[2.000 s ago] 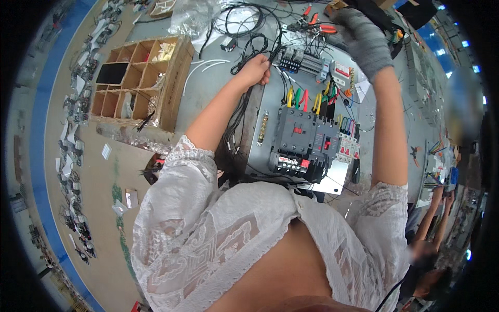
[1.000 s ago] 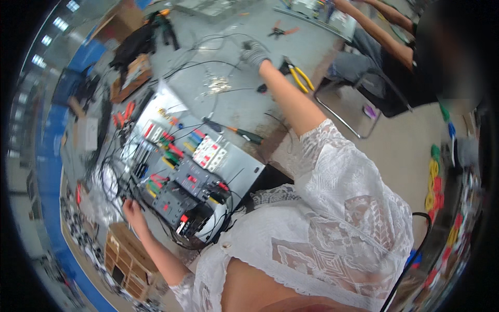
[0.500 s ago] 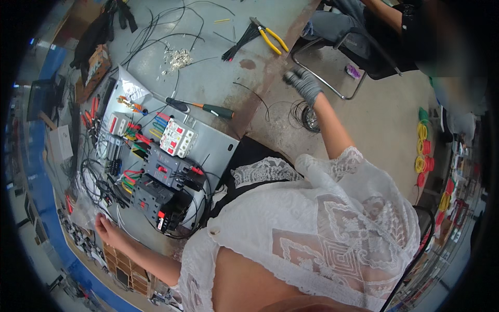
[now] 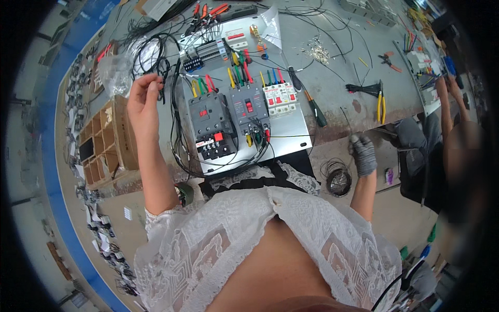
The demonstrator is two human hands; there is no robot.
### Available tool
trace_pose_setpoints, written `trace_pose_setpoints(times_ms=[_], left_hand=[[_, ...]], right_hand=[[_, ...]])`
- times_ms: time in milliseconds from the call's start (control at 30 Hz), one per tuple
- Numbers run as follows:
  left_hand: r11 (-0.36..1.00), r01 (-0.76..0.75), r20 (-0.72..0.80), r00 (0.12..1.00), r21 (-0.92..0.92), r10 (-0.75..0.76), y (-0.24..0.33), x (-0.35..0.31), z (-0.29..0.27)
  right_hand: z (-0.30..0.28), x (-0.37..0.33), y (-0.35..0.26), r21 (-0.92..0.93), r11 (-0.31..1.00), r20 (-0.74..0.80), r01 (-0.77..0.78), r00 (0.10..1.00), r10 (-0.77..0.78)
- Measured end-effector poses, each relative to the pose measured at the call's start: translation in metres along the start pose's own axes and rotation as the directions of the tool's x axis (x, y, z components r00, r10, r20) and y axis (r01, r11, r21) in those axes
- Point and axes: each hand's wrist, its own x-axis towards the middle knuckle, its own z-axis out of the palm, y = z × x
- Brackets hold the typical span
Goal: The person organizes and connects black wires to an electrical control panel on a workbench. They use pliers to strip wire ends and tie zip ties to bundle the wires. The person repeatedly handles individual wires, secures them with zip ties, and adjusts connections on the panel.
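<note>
My bare left hand [image 4: 144,101] is raised beside a bundle of black wires, its thumb and fingers curled together; whatever is in the pinch, if anything, is too small to make out. My right hand [image 4: 363,156], in a grey glove, is closed on a thin black wire [image 4: 347,119] just off the table's front edge. Between my hands a metal mounting plate [image 4: 289,146] lies on the table. It carries a black contactor [image 4: 208,112] with a relay below it, a dark grey circuit breaker [image 4: 248,106] and a white breaker block [image 4: 280,99], with coloured wires.
A screwdriver [image 4: 316,112], yellow-handled pliers [image 4: 382,106] and black cable ties [image 4: 364,89] lie to the right. A compartmented box [image 4: 122,140] and a plastic bag [image 4: 115,73] are at left. A wire coil [image 4: 339,182] lies below the edge. Another person's hands [image 4: 448,86] work far right.
My view has turned toward the plate, which now lies in front of me. My left hand has moved from the plastic bag to beside the black wires. My right hand now holds a wire.
</note>
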Motion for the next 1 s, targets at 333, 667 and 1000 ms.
trace_pose_setpoints(times_ms=[333,667,1000], left_hand=[[0.969,0.137,0.374,0.926,-0.204,-0.052,0.064,-0.034,0.042],[0.773,0.282,0.229,0.957,-0.568,-0.181,0.053,-0.045,0.003],[0.917,0.285,0.111,0.958,-0.278,-0.264,-0.058,0.081,-0.029]], right_hand=[[0.124,-0.067,-0.205,-0.124,0.836,0.0,0.534,0.843,-0.538],[0.33,-0.067,-0.201,-0.198,0.425,0.622,0.883,0.448,-0.642],[0.383,-0.028,-0.202,-0.561,0.189,0.687,0.806,0.58,-0.437]])
